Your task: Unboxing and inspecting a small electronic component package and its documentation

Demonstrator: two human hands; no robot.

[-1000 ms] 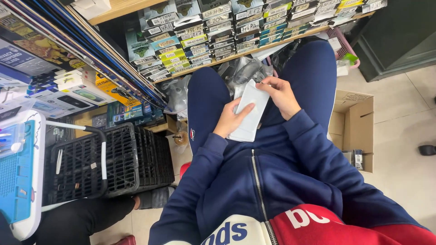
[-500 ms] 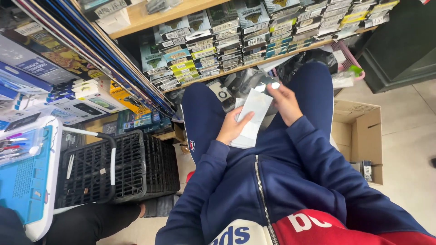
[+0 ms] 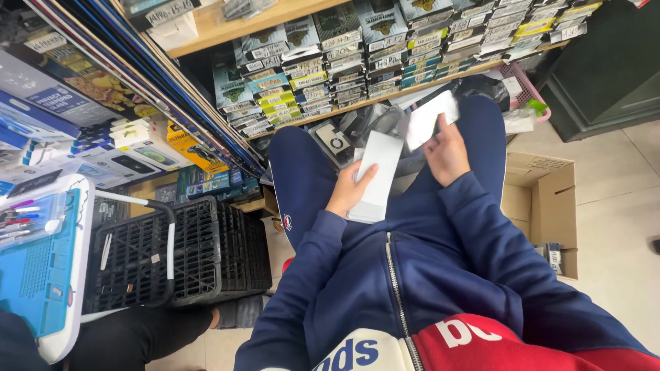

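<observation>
My left hand [image 3: 349, 191] grips a stack of flat white packets [image 3: 377, 173] held upright over my lap. My right hand [image 3: 447, 150] holds one single white packet [image 3: 430, 118], lifted away from the stack toward the shelf. I am seated in a navy jacket and navy trousers, knees pointing at a low wooden shelf [image 3: 385, 96] packed with rows of small boxed packets. Clear plastic wrappers and a small black item [image 3: 337, 142] lie on the floor between my knees.
A black plastic crate basket [image 3: 185, 254] stands at my left. A blue and white toy case [image 3: 41, 268] sits at the far left. Boxed goods [image 3: 103, 161] are stacked on the left. An open cardboard box [image 3: 543, 206] is on my right, a pink basket [image 3: 526, 86] behind it.
My right hand has pulled one white packet off the stack and raised it toward the shelf. The left hand keeps the stack in place.
</observation>
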